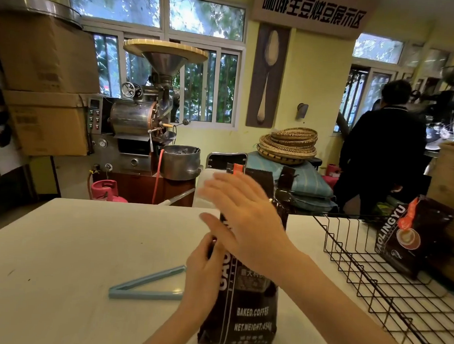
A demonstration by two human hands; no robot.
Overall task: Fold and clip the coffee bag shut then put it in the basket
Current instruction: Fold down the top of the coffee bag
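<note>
We find the coffee bag (249,303) standing upright on the white desk (83,242), near the front edge and just right of centre. Its top stands unfolded, the upper edges rising past the far edge of the desk. Our left hand (204,271) has its grip closed around the bag's left side at mid-height. Our right hand (244,218) is spread flat, fingers apart, against the upper front of the bag (motion blur prevents us from confirming firm contact).

The blue clip (147,286) lies on the desk just left of the left hand, its two arms splayed in a V, with nothing around it. The desk to the left and front-left is bare white surface with small specks.

The black wire basket (373,282) sits at the right of the desk, near the bag but apart from it. A second coffee bag (413,236) leans at its far end.

Beyond the far edge we note a coffee roaster (144,119), stacked cardboard boxes (45,81), woven trays (288,143), windows, and a person in dark clothing (381,149) facing away.
</note>
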